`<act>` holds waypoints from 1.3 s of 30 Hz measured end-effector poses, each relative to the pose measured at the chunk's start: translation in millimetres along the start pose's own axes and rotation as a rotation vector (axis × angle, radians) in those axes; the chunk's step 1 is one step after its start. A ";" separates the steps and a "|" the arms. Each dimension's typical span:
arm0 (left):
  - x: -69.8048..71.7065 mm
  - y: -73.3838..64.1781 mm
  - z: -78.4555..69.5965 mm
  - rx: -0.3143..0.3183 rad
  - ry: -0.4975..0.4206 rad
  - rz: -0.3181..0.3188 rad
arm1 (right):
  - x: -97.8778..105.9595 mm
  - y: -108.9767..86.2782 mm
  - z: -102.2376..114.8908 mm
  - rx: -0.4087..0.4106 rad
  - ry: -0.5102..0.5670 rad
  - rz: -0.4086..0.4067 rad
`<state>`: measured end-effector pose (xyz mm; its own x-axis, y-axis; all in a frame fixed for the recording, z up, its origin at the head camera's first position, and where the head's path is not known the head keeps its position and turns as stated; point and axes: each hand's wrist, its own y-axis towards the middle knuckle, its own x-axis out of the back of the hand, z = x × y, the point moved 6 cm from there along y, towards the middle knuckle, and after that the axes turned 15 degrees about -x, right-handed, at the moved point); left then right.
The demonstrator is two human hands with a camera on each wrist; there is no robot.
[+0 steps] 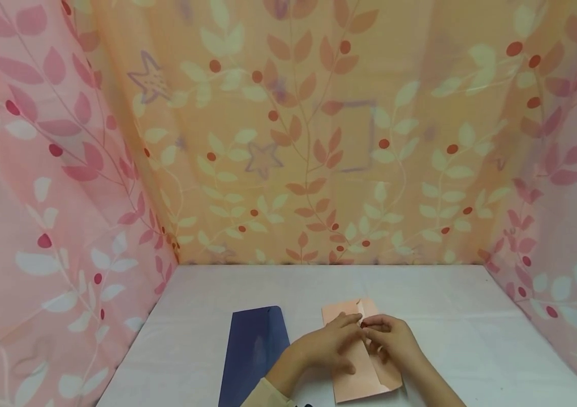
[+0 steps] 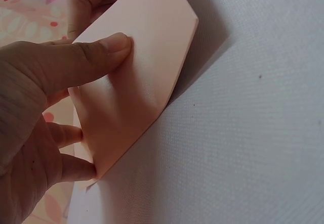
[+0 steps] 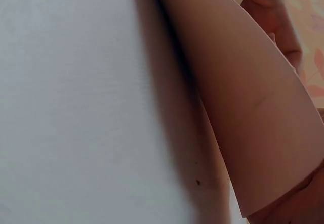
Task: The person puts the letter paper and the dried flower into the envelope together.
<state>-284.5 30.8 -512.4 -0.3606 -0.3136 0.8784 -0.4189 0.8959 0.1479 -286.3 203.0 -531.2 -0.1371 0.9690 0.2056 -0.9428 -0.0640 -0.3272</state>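
Note:
A peach-pink envelope (image 1: 352, 367) is tilted above the white table, its long flap (image 1: 387, 367) on the right side. My left hand (image 1: 326, 345) holds it from the left. In the left wrist view, the left thumb (image 2: 96, 57) presses on the envelope's face (image 2: 157, 42) while the other fingers lie behind it and at its edge. My right hand (image 1: 395, 342) pinches the envelope at the flap edge, its fingertips close to the left ones. From the right wrist, the envelope's broad side (image 3: 243, 77) hides most of the fingers.
A dark blue envelope (image 1: 250, 356) lies on the white-covered table (image 1: 446, 305), left of the pink one and partly behind the left forearm. Floral cloth (image 1: 309, 141) hangs at the back and on both sides of the table.

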 end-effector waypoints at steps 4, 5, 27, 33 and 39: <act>1.1 0.5 -1.2 -0.007 -0.021 -0.003 | -4.8 2.4 -5.2 -0.023 0.009 0.033; 1.4 0.6 -1.7 -0.012 -0.023 -0.005 | -5.6 2.9 -5.9 -0.021 0.009 0.035; -1.1 1.1 -2.5 -0.050 0.024 0.000 | -13.2 5.9 -13.1 0.046 -0.090 -0.001; -0.8 2.1 -2.1 -0.057 0.050 0.007 | -13.9 3.7 -9.3 0.057 -0.086 0.008; 0.0 1.4 -3.2 -0.055 0.047 0.006 | -10.2 4.6 -7.0 0.025 -0.094 -0.023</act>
<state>-282.4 33.1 -510.7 -0.3227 -0.2942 0.8996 -0.3697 0.9141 0.1663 -287.0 194.5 -541.2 -0.1423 0.9437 0.2987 -0.9532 -0.0493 -0.2983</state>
